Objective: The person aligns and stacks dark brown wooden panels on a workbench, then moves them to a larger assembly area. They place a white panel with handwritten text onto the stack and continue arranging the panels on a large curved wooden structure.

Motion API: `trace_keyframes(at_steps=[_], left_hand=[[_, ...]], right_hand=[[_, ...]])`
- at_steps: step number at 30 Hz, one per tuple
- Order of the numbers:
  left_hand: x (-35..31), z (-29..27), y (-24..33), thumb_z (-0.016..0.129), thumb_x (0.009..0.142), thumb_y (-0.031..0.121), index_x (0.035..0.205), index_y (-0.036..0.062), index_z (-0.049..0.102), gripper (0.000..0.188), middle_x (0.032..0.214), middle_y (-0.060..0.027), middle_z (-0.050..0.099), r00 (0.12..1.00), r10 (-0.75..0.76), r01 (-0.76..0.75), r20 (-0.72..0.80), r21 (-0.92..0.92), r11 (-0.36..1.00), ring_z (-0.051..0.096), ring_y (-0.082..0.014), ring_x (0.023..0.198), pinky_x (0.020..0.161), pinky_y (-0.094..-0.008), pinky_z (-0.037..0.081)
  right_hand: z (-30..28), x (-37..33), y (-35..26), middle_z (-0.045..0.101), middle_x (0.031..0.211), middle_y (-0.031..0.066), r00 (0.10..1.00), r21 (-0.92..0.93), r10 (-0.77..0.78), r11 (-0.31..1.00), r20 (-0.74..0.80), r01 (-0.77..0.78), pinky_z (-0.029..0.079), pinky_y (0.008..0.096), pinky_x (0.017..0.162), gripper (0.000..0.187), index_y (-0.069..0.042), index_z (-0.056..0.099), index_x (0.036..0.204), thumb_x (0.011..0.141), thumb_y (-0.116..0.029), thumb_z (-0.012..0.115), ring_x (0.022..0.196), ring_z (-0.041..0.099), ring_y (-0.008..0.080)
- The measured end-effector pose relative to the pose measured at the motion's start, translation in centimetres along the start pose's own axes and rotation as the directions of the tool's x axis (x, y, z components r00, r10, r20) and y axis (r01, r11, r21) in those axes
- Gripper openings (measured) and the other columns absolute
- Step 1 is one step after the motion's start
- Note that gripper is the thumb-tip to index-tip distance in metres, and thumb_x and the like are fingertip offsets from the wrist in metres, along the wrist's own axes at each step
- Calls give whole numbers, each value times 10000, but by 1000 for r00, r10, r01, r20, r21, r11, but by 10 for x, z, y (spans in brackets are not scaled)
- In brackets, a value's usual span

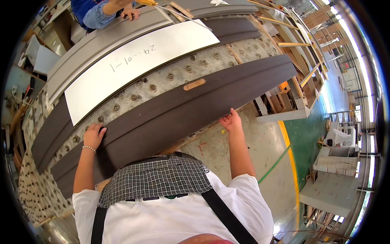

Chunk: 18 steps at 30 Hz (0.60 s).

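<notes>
Right hand (230, 120), fingers half open, meets the near edge of the dark panel (191, 110), which spans frame centre, long axis lower left to upper right. Left hand (94, 136), fingers curled, contacts the far edge, frame left. Neither grip is confirmable.

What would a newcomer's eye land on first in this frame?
Probably the long dark panel sweeping across the middle, with the left hand at its far edge and the right hand at its near edge. Just beyond, a bright white sheet bears handwritten marks. Off to the right, a yellow line runs along the floor.
</notes>
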State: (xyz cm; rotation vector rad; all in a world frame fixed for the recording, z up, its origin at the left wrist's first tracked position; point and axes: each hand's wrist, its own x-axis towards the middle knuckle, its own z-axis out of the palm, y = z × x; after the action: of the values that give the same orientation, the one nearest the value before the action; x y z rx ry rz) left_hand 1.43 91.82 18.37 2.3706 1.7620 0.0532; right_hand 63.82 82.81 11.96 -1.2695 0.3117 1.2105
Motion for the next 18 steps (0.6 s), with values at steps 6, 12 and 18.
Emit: trace_keyframes(at_steps=[6, 12, 18], left_hand=[[7, 10, -6, 534, 902, 416, 965, 97, 654, 347, 974, -106, 637, 1000, -28, 28, -2, -13, 1000, 618, -311, 894, 754, -411, 498], [24, 22, -4, 468, 915, 490, 862, 83, 670, 457, 824, -144, 661, 974, -177, 191, 140, -89, 978, 630, -336, 801, 708, -439, 491], [31, 8, 12, 470, 884, 562, 763, 75, 686, 547, 751, -152, 653, 949, -275, 289, 154, -74, 954, 626, -347, 753, 682, -452, 480]], right_hand=[[-3, 37, -20, 491, 1307, 126, 995, 84, -87, 992, -39, 90, 399, 500, 994, 427, -45, 462, 1279, 972, -342, 445, 1195, 478, 306], [18, 48, -37, 358, 1469, 106, 994, 154, -104, 982, -36, 108, 327, 556, 1061, 500, -74, 341, 1419, 1008, -358, 361, 1317, 380, 326], [33, 30, -34, 316, 1493, 110, 982, -13, -174, 985, -73, 174, 290, 567, 1085, 583, -73, 313, 1438, 987, -443, 338, 1345, 335, 334]])
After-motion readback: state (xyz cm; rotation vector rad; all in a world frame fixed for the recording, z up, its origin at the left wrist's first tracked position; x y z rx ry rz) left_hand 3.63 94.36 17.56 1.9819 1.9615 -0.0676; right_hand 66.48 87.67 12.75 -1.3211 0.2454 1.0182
